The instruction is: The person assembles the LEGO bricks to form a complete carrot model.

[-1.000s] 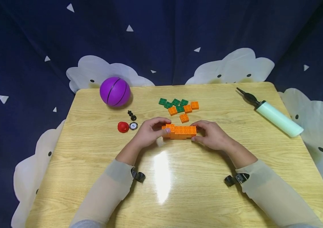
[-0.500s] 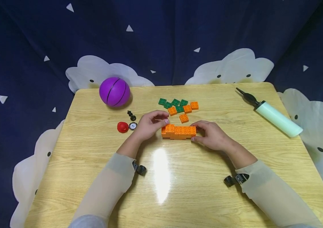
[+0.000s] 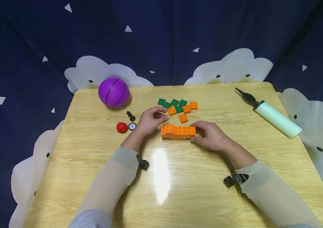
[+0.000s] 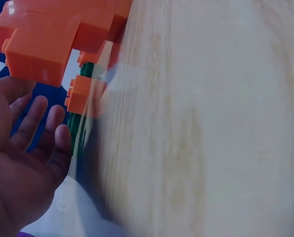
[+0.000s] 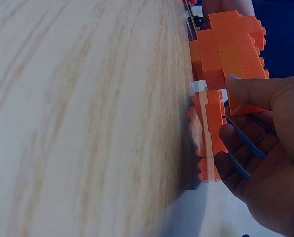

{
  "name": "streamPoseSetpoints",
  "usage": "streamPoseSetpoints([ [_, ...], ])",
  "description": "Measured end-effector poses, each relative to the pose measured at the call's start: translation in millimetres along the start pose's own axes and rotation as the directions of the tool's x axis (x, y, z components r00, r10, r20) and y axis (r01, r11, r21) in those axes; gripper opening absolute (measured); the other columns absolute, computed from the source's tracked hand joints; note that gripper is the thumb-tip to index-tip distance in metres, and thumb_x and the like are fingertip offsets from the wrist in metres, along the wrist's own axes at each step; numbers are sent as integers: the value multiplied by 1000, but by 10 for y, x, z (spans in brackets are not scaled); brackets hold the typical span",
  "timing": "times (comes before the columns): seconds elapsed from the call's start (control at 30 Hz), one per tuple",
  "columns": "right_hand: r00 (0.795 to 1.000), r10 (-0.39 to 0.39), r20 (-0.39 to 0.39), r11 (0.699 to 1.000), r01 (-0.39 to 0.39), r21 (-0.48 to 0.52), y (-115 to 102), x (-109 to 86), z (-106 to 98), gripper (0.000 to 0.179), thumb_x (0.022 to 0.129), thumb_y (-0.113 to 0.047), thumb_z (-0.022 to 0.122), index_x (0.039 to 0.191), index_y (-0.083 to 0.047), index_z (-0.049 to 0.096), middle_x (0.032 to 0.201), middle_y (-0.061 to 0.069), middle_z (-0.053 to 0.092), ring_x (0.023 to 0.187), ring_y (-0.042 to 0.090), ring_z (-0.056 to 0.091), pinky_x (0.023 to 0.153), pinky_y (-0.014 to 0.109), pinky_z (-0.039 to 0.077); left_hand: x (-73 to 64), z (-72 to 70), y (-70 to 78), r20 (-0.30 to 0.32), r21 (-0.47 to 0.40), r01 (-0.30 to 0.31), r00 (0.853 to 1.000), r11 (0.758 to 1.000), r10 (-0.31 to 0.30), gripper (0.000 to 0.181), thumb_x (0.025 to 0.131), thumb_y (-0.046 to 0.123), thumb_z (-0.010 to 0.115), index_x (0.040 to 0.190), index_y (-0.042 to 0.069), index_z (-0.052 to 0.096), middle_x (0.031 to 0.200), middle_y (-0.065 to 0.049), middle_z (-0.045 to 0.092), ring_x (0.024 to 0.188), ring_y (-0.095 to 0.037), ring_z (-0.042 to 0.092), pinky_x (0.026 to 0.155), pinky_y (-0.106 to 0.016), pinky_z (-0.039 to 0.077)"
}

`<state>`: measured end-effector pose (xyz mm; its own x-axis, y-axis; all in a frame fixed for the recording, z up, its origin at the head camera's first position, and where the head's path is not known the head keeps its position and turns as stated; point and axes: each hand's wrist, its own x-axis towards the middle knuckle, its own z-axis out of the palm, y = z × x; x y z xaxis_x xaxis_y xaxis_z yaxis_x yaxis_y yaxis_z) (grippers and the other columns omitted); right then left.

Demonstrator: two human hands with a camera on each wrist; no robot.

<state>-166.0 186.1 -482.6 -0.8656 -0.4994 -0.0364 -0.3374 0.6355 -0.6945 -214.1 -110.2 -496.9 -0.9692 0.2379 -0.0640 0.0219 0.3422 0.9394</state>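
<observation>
An assembled row of orange toy bricks (image 3: 178, 132) stands on the table in the middle of the head view, one brick raised near its left end. My right hand (image 3: 211, 136) grips the row's right end between thumb and fingers; the right wrist view shows the thumb (image 5: 250, 91) against the orange side. Up and left of the row, my left hand (image 3: 151, 121) is off it with fingers loosely bent and nothing held. Its fingertips are close to a loose orange brick (image 3: 171, 110). In the left wrist view the left palm (image 4: 23, 173) faces the bricks with fingers spread.
Behind the row lie several green bricks (image 3: 174, 102) and loose orange bricks (image 3: 183, 118). To the left are a purple ball (image 3: 113, 92), a red cap-like piece (image 3: 122, 127), a poker chip (image 3: 132, 126) and a black chess-like piece (image 3: 131, 116). A hand pump (image 3: 275, 117) lies at right.
My left hand has let go of the row's left end and moved up, away from it, toward the loose bricks. The right hand keeps its grip in nearly the same place.
</observation>
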Motion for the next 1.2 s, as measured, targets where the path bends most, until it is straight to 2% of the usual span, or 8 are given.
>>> streamPoseSetpoints([
  [0.1, 1000, 0, -2, 1000, 0, -4, 11, -1, -2, 46, 88, -21, 85, 129, -10, 67, 132, 7, 68, 121, 28, 62, 106, 49, 48, 45, 19, 1, -3, 14, 2, 1000, 1000, -2, 36, 94, 22, 80, 126, 10, 70, 116, -7, 71, 102, -20, 69, 81, -37, 57],
  [0.33, 1000, -15, -4, 1000, 15, -23, 15, -5, 4, 48, 88, -22, 85, 130, -10, 67, 132, 8, 68, 125, 30, 61, 109, 51, 44, 154, 62, -42, -17, 95, -2, 1000, 995, 4, 38, 93, 20, 81, 128, 11, 70, 123, -8, 66, 98, -19, 66, 85, -37, 56],
  [0.53, 1000, -25, -5, 999, 25, -25, 1, -1, 3, 48, 88, -21, 85, 130, -9, 67, 132, 9, 68, 125, 32, 61, 109, 52, 44, 220, 102, -44, -18, 185, -26, 999, 982, 30, 41, 91, 22, 83, 129, 13, 70, 119, -6, 62, 89, -19, 60, 78, -34, 53],
  [0.7, 1000, -15, -1, 1000, 15, -27, 6, 3, 6, 47, 87, -21, 85, 130, -10, 68, 132, 8, 68, 125, 30, 61, 110, 51, 43, 258, 131, -34, -14, 219, -34, 999, 975, 38, 43, 90, 23, 84, 130, 14, 70, 119, -9, 59, 84, -21, 55, 74, -35, 51],
  [0.93, 1000, -16, 3, 1000, 16, -27, 10, -3, 3, 47, 88, -22, 85, 130, -10, 67, 132, 8, 68, 125, 29, 61, 109, 50, 45, 305, 160, -29, -38, 272, -9, 999, 962, 20, 44, 89, 25, 85, 129, 15, 70, 125, -9, 57, 86, -21, 55, 77, -35, 51],
  [1.2, 1000, -8, 3, 1000, 8, -26, 0, -7, -4, 47, 87, -21, 85, 129, -10, 67, 132, 8, 68, 125, 29, 61, 109, 50, 45, 339, 193, -35, -60, 350, 10, 998, 937, 12, 44, 90, 28, 84, 129, 13, 72, 128, -7, 57, 95, -23, 57, 87, -38, 52],
])
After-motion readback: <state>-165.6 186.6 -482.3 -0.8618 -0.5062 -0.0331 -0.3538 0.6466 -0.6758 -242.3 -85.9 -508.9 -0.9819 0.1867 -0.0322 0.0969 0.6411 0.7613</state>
